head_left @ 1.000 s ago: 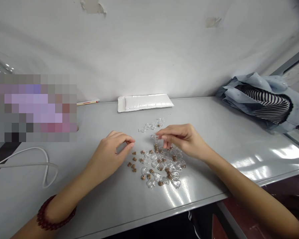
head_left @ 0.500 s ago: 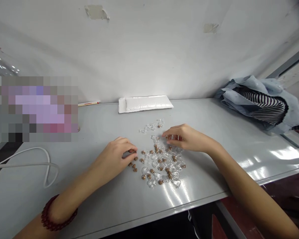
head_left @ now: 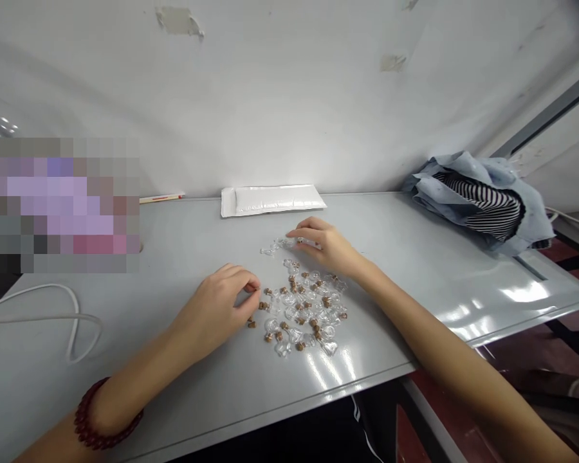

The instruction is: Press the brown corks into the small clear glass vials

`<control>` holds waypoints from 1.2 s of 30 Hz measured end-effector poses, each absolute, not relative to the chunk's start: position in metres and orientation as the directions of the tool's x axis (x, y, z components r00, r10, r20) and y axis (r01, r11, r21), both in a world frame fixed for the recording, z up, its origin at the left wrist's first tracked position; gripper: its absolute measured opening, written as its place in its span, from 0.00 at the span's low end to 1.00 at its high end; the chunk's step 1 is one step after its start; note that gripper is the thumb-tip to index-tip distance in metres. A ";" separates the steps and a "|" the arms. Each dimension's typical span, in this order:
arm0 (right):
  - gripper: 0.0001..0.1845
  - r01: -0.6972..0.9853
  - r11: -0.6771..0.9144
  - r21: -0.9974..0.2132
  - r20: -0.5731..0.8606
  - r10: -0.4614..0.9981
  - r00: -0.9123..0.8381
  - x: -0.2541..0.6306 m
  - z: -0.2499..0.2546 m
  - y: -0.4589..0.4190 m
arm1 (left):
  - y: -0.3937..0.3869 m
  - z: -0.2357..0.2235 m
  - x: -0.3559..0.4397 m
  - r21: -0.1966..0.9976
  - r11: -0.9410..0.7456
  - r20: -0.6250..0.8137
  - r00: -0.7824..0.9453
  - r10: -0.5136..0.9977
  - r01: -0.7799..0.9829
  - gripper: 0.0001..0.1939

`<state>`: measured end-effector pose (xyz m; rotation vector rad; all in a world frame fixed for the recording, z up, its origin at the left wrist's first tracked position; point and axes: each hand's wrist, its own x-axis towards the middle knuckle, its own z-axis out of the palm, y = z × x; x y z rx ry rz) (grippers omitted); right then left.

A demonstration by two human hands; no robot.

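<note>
A loose pile of small clear glass bottles (head_left: 289, 315) with brown cork stoppers lies on the grey table (head_left: 197, 411). My left hand (head_left: 222, 299) rests at the pile's left edge, thumb and forefinger pinched together; what is between them is too small to make out. Several loose corks (head_left: 251, 324) lie just below those fingertips. Farther back, my right hand (head_left: 325, 244) bends over the right end of a short row of clear bottles (head_left: 270, 248). Its fingers are curled round a small corked bottle (head_left: 300, 241), partly hidden by the fingers.
A white padded packet (head_left: 275, 199) lies against the wall, with a thin pen-like stick (head_left: 161, 199) to its left. A white cable (head_left: 74, 321) loops at the left, below a blurred-out area. Blue and striped cloth (head_left: 487, 199) is heaped at the back right.
My right hand has moved from the pile's upper right, back and left to the row of bottles. My left hand stays by the corks, its pinch slightly shifted. The view has turned a little.
</note>
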<state>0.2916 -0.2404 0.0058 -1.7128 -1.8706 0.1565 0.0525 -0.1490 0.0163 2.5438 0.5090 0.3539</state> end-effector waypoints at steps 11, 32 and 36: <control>0.12 0.805 0.175 -0.567 0.367 0.928 0.057 0.282 0.004 -0.243 | -0.157 0.025 0.053 0.624 -0.726 0.225 0.824 0.520 0.288 0.05; 0.10 -0.014 -0.054 -0.998 -0.055 0.995 0.081 0.223 0.030 -0.268 | -0.176 0.028 0.056 0.714 -0.700 0.453 0.759 0.469 0.006 0.04; 0.09 0.070 0.014 -0.997 0.020 0.995 0.094 0.218 0.026 -0.273 | -0.180 0.030 0.056 0.880 -0.462 0.207 0.789 0.578 0.108 0.03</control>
